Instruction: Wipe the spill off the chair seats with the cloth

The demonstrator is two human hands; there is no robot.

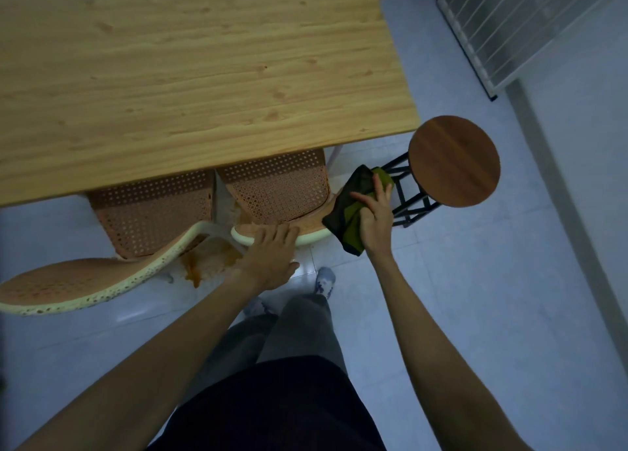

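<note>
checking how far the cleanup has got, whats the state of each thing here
cloth: bunched, gripped in right hand
left hand: resting on right chair's backrest
right chair seat: tucked partly under table
left chair seat: tucked partly under table
orange spill: on floor, unwiped
stool: upright, nothing on it

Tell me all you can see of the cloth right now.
The cloth is soft fabric, green with dark, near-black parts, bunched up and hanging in folds. The right hand grips it beside the right edge of the nearer chair, in front of the round stool. Whether it touches the chair is unclear.
</note>
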